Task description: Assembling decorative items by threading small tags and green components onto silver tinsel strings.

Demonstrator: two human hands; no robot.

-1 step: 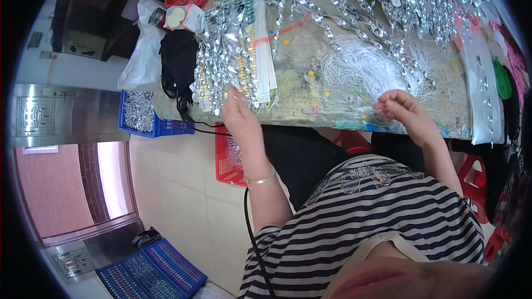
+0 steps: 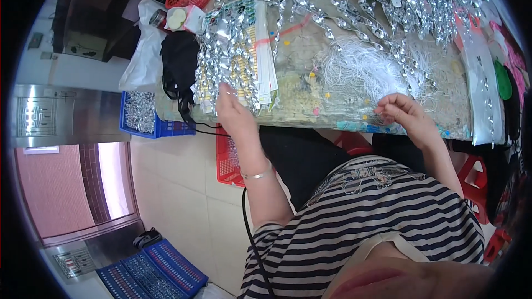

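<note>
Silver bangle (image 2: pixel 259 175) on its wrist, the left hand (image 2: pixel 236 115) is at gem strands (image 2: pixel 224 63) draped over stacked sheets (image 2: pixel 266 72); the right hand (image 2: pixel 409 115), fingers curled toward the thumb, is near white threads (image 2: pixel 360 69) on the table (image 2: pixel 293 86). Whether either grips anything is unclear.

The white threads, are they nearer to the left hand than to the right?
No, the white threads lie just beyond the right hand.

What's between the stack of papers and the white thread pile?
In the head view, mostly stained tabletop, with small yellow and pink spots on it.
</note>
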